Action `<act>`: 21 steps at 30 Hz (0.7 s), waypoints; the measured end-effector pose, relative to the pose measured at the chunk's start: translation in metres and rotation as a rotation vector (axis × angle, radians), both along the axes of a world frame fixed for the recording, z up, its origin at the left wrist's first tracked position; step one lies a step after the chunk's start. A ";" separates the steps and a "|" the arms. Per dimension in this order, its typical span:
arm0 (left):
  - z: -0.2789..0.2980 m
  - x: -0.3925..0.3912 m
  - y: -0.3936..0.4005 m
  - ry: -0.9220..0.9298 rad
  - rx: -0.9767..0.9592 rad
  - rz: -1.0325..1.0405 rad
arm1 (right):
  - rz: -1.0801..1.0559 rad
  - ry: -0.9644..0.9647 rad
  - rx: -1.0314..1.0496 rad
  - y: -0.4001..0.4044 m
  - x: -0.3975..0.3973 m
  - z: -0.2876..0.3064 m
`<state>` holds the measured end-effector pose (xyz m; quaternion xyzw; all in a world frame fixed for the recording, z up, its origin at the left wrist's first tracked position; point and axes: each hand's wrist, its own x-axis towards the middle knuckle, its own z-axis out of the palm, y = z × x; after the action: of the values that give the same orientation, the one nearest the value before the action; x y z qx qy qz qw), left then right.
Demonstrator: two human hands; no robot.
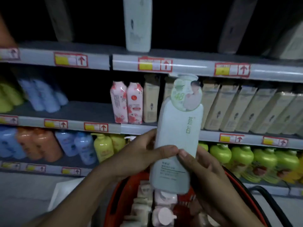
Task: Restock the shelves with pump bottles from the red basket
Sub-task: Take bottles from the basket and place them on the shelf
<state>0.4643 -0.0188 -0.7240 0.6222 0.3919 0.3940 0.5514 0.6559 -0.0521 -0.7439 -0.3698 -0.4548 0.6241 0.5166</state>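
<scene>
While both hands (172,161) clasp pale bottle (177,136), dim shelves (188,66) behind.

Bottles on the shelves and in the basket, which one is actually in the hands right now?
The tall pale green bottle with a round "48" tag at its neck. Both hands, left and right, hold it upright above the red basket.

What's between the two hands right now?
Head view: the pale green bottle, upright, gripped between left hand and right hand, above the red basket.
</scene>
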 end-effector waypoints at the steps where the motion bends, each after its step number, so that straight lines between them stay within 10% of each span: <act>1: 0.014 -0.006 -0.002 -0.007 0.021 0.023 | -0.013 -0.003 0.044 0.002 -0.005 0.014; 21: 0.106 -0.031 0.010 0.058 0.266 0.295 | -0.065 -0.240 0.322 0.050 -0.038 0.115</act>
<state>0.4329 -0.0087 -0.6183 0.6365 0.4390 0.5007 0.3892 0.6178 -0.0019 -0.6286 -0.3685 -0.5949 0.4778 0.5310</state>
